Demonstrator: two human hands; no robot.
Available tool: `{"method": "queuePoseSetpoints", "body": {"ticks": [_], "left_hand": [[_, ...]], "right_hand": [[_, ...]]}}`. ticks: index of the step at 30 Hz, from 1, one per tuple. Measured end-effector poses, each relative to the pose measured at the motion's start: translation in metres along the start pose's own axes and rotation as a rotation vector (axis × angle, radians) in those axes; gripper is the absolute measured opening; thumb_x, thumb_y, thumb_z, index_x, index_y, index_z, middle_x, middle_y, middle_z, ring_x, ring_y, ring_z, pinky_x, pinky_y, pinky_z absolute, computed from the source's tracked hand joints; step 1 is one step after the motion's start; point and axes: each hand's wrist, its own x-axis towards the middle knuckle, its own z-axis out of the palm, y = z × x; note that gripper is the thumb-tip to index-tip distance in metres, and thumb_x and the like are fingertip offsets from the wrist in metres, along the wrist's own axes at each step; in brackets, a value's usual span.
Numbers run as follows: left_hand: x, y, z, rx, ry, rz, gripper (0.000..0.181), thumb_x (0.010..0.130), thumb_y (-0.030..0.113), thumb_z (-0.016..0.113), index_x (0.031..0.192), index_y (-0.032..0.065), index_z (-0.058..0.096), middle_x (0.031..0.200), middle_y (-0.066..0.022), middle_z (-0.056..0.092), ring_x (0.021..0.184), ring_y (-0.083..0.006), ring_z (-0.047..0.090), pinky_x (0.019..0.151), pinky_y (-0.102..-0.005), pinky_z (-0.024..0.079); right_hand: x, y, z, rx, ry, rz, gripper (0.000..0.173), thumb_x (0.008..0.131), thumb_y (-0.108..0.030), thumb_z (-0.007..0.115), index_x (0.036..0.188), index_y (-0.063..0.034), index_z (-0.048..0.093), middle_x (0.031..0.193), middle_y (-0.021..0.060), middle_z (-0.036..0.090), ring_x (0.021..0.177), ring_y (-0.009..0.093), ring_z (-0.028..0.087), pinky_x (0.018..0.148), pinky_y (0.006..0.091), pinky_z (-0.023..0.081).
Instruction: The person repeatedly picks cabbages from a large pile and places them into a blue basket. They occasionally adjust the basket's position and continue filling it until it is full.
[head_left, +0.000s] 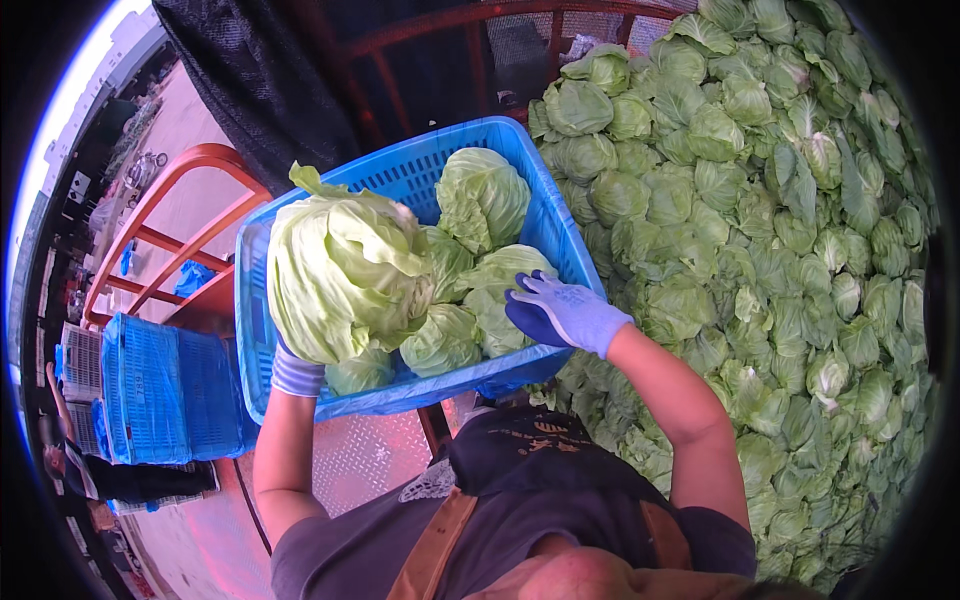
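Observation:
A blue plastic crate (581, 247) lined with blue film stands before me, with several green cabbages (484, 196) inside. My left hand (298, 369), in a striped glove, supports a large pale cabbage (345, 274) with loose outer leaves, raised over the crate's left side. That cabbage hides the fingers. Over the right part of the crate, my right hand (551, 309), in a light purple glove with dark blue fingertips, lies against another cabbage (499, 319), fingers apart and not closed around it.
A large heap of cabbages (697, 217) fills the right side. At left are an orange metal rail (176, 176) and stacked blue crates (146, 390). A person (112, 472) is at far left. Black cloth (262, 82) hangs behind the crate. Below lies a checker-plate metal floor (367, 454).

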Motion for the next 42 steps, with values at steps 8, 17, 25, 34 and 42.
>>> {"method": "queuePoseSetpoints", "body": {"ticks": [8, 17, 25, 34, 42], "left_hand": [[0.097, -0.116, -0.171, 0.665, 0.598, -0.339, 0.075, 0.093, 0.06, 0.057, 0.144, 0.0046, 0.046, 0.132, -0.0111, 0.059, 0.115, -0.0242, 0.06, 0.1, -0.0392, 0.047], [0.088, -0.078, -0.102, 0.393, 0.829, -0.275, 0.074, 0.101, 0.058, 0.037, 0.15, 0.0039, 0.037, 0.145, -0.0155, 0.051, 0.132, -0.0334, 0.05, 0.111, -0.0504, 0.04], [0.036, -0.269, 0.087, 1.798, 0.131, 0.236, 0.046, 0.099, 0.018, 0.039, 0.139, -0.0023, 0.046, 0.138, -0.0196, 0.052, 0.126, -0.036, 0.051, 0.112, -0.0477, 0.034], [0.113, -0.521, -0.058, 1.404, 0.171, 0.148, 0.044, 0.102, 0.014, 0.049, 0.141, -0.0032, 0.042, 0.144, -0.0201, 0.049, 0.133, -0.036, 0.047, 0.112, -0.0459, 0.036], [0.156, -0.612, -0.105, 0.038, -0.113, -0.481, 0.055, 0.106, 0.047, 0.034, 0.146, 0.0114, 0.044, 0.145, -0.006, 0.051, 0.13, -0.0262, 0.05, 0.114, -0.0425, 0.036]], "right_hand": [[-0.02, 0.002, 0.017, -0.058, 0.056, 0.017, 0.039, 0.095, -0.021, 0.05, 0.132, -0.0146, 0.06, 0.146, 0.013, 0.051, 0.132, 0.032, 0.051, 0.101, 0.0433, 0.044], [-0.047, 0.021, 0.014, 0.188, 0.824, -0.204, 0.04, 0.088, -0.025, 0.062, 0.124, -0.0062, 0.06, 0.12, 0.0149, 0.061, 0.118, 0.031, 0.057, 0.101, 0.0466, 0.043], [-0.201, 0.302, 0.155, 0.384, 0.896, 1.199, 0.058, 0.093, -0.046, 0.059, 0.12, 0.0053, 0.06, 0.109, 0.0275, 0.066, 0.103, 0.044, 0.063, 0.091, 0.0476, 0.049], [-0.203, 0.331, 0.202, 0.853, 0.87, 1.17, 0.084, 0.086, -0.063, 0.059, 0.133, 0.0066, 0.054, 0.131, 0.0316, 0.057, 0.126, 0.041, 0.054, 0.104, 0.0416, 0.042], [-0.241, 0.283, 0.233, 1.184, 1.226, 0.917, 0.055, 0.096, -0.043, 0.059, 0.126, 0.002, 0.058, 0.124, 0.0175, 0.064, 0.115, 0.029, 0.06, 0.101, 0.0377, 0.045]]}}
